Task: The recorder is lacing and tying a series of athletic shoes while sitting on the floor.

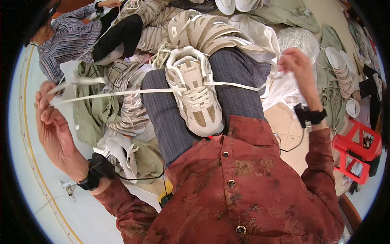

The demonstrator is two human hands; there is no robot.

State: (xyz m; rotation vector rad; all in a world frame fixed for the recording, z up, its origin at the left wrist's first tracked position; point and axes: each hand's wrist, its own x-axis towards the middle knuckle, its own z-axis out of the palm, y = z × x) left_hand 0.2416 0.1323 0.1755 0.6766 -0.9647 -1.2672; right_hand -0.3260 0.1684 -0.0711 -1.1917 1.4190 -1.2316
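A beige and tan sneaker (201,97) rests on my lap between my knees, its toe toward me. A flat off-white shoelace (134,92) is threaded across its tongue and runs out to both sides. At far left, my left hand (57,126) pinches one stretched length of it, and a loose end blurs beside the fingers. My right hand (298,69) is raised at the right, fingers curled together and smeared by motion. The other length sags a little, then bends up toward those fingers; the exact grip is blurred.
Long stacks of beige shoe uppers (211,34) lie beyond my knees, more (130,107) to the left. A clear plastic bag (298,40) sits behind my right hand. A red plastic stool (357,150) stands at right. Another person in a striped shirt (71,38) sits at upper left.
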